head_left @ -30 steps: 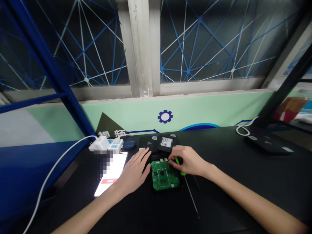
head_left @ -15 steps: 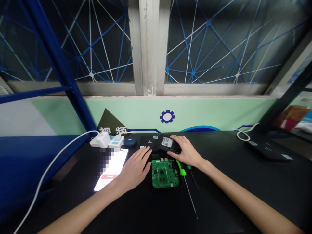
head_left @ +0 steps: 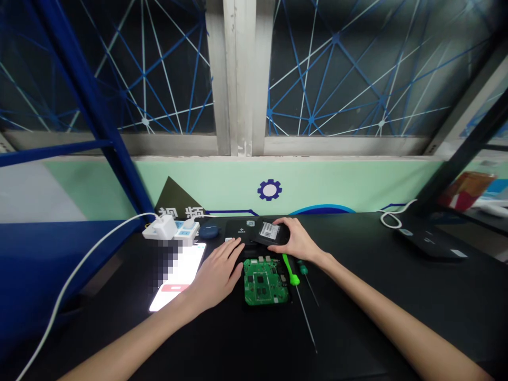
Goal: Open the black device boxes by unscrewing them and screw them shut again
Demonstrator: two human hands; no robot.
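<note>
My right hand [head_left: 298, 242] grips the right side of a black plastic cover [head_left: 269, 231] with a white printed label. That cover is tilted and overlaps a flat black box [head_left: 238, 228] behind it. Fingers stretched out, my left hand [head_left: 219, 271] lies flat beside the circuit board, its fingertips near the front edge of the black box. The green circuit board [head_left: 265, 281] sits in a dark shell on the table between my hands. Just right of the board lie a screwdriver with a bright green handle [head_left: 292, 276] and a smaller dark green screwdriver [head_left: 304, 269].
A lit phone [head_left: 180, 275] lies left of my left hand. Behind it are a white power strip [head_left: 184, 230] with plugs and a dark blue case [head_left: 208, 232]. Another black box [head_left: 431, 243] and a white cable [head_left: 391, 218] are at the far right.
The whole view has shifted slightly. My right hand keeps hold of the labelled cover, its fingers now more curled over the edge. My left hand stays much the same.
</note>
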